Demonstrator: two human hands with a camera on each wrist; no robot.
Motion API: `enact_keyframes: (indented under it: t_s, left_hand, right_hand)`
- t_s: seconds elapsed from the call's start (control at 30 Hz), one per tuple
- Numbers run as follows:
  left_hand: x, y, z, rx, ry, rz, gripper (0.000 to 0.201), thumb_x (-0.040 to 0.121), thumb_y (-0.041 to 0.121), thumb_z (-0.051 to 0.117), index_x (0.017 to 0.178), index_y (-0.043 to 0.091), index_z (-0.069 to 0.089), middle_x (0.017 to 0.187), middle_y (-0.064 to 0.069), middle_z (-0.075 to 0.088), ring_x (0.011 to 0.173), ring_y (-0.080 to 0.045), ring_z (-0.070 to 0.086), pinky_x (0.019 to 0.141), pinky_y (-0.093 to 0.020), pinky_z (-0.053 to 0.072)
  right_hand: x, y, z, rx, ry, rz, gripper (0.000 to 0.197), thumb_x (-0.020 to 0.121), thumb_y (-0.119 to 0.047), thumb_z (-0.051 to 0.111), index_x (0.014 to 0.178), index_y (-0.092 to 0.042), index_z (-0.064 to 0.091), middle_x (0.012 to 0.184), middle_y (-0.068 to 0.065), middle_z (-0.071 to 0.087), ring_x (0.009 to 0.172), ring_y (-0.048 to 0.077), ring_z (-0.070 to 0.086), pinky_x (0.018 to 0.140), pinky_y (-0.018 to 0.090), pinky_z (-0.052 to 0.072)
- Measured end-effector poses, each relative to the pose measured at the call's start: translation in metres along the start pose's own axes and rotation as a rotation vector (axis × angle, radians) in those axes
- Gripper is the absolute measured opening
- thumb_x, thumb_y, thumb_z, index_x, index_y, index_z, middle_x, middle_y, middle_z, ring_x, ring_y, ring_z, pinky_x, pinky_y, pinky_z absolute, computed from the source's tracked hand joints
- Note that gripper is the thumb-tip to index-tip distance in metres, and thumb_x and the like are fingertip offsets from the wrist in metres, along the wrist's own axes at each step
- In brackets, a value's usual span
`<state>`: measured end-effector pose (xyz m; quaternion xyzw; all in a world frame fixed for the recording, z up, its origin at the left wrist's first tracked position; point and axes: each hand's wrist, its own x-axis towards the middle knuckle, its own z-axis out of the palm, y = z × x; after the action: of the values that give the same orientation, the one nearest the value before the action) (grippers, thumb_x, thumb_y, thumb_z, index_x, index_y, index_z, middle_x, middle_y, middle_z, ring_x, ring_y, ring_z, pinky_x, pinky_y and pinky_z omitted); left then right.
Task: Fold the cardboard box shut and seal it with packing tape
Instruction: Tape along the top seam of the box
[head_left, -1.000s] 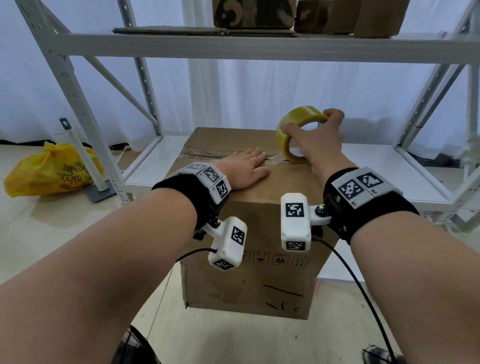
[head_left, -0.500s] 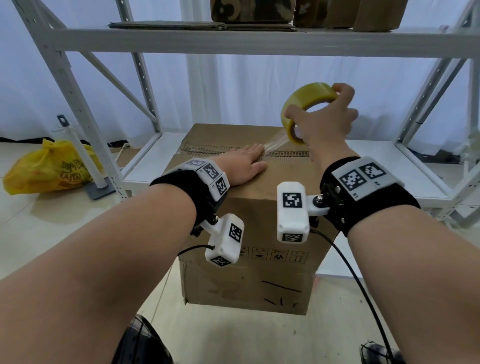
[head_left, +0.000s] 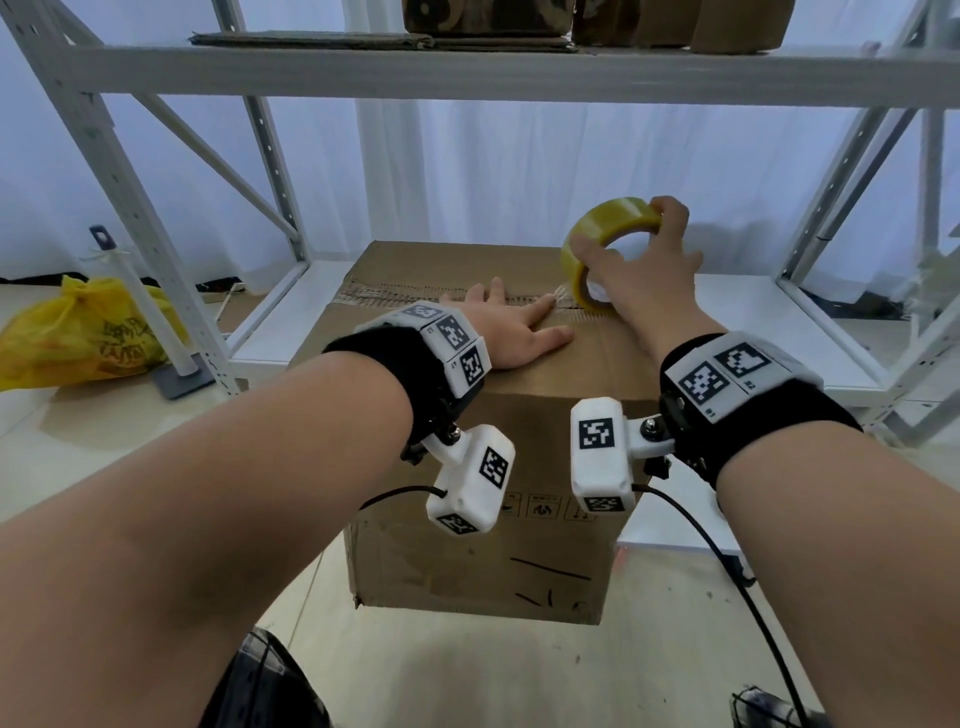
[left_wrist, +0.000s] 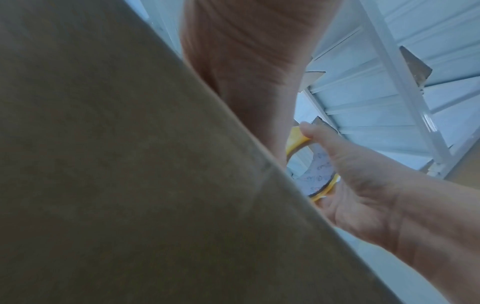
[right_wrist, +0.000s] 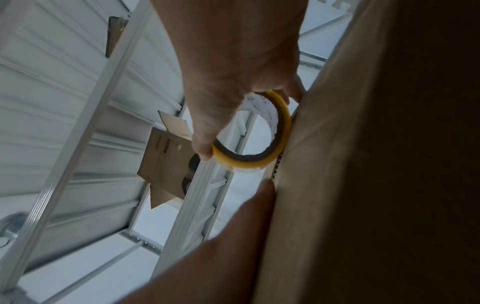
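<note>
A brown cardboard box (head_left: 483, 551) stands on the floor in front of me with its top flaps folded down. My left hand (head_left: 511, 332) lies flat on the top, fingers straight, pressing beside the centre seam. My right hand (head_left: 639, 275) grips a yellow roll of packing tape (head_left: 605, 234) by its rim, thumb inside the core, with the roll's lower edge down on the seam at the right. A short clear strip of tape runs from the roll toward my left fingertips. The roll (right_wrist: 270, 142) against the box edge also shows in the right wrist view, and the tape roll (left_wrist: 314, 170) shows in the left wrist view.
A white metal shelving rack (head_left: 467, 67) stands behind the box, with flat cardboard and boxes on its upper shelf. A yellow plastic bag (head_left: 83, 332) lies on the floor at the left next to a white post on a grey base (head_left: 171, 364).
My right hand had lifted the roll up off the box, drawing tape out, and has now brought it back down onto the seam farther right. The left hand stays pressed flat.
</note>
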<state>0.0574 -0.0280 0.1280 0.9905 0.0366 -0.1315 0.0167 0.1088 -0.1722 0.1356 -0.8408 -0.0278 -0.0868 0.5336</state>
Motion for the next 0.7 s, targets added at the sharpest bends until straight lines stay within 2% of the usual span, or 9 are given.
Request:
enact_keyframes:
  t_s: [0.07,0.13,0.23,0.33,0.5,0.7]
  left_hand:
    - [0.003,0.007,0.002,-0.022,0.018,0.017,0.069,0.087,0.075,0.012,0.148,0.045,0.001,0.159,-0.008,-0.009,0.146,-0.027,-0.008,0.116,-0.051,-0.005]
    - [0.005,0.006,0.005,-0.052,0.047,0.084,0.067,0.092,0.067,0.012,0.15,0.036,0.004,0.16,-0.002,-0.008,0.146,-0.022,-0.01,0.117,-0.046,-0.007]
    - [0.005,-0.003,0.004,-0.079,0.058,0.154,0.058,0.099,0.053,0.011,0.152,0.028,0.008,0.16,0.0,-0.003,0.147,-0.021,-0.003,0.118,-0.043,-0.003]
    - [-0.002,-0.023,0.003,-0.113,0.077,0.16,0.051,0.102,0.045,0.013,0.151,0.029,0.013,0.16,-0.001,0.002,0.147,-0.021,0.002,0.118,-0.041,0.002]
    - [-0.019,-0.065,0.008,-0.162,0.156,0.067,0.048,0.103,0.041,0.019,0.149,0.028,0.025,0.159,-0.001,0.011,0.146,-0.02,0.01,0.117,-0.037,0.009]
    - [-0.019,-0.067,0.011,-0.071,0.164,-0.085,0.055,0.099,0.05,0.018,0.149,0.028,0.024,0.159,-0.005,0.014,0.144,-0.029,0.015,0.117,-0.049,0.012]
  right_hand:
    - [-0.001,-0.001,0.002,-0.02,-0.005,-0.006,0.084,0.075,-0.051,0.071,0.14,-0.037,0.018,0.136,0.012,0.025,0.121,0.037,0.04,0.09,0.037,0.037]
    - [-0.001,-0.002,0.006,-0.052,0.001,-0.004,0.089,0.074,-0.049,0.072,0.141,-0.036,0.014,0.137,0.012,0.023,0.124,0.039,0.038,0.089,0.038,0.036]
    - [-0.004,-0.005,0.012,-0.099,0.024,-0.006,0.092,0.074,-0.045,0.072,0.143,-0.033,0.012,0.138,0.012,0.022,0.125,0.038,0.034,0.083,0.037,0.032]
    - [-0.007,-0.006,0.016,-0.126,0.049,-0.029,0.09,0.074,-0.043,0.072,0.142,-0.03,0.015,0.136,0.012,0.023,0.124,0.038,0.034,0.081,0.037,0.031]
    - [-0.008,-0.007,0.013,-0.109,0.044,-0.001,0.087,0.075,-0.042,0.071,0.141,-0.029,0.016,0.134,0.012,0.024,0.122,0.04,0.036,0.081,0.038,0.032]
    - [-0.01,-0.007,0.007,-0.111,0.035,0.014,0.09,0.072,-0.053,0.072,0.14,-0.03,0.018,0.135,0.014,0.026,0.121,0.039,0.041,0.085,0.039,0.036]
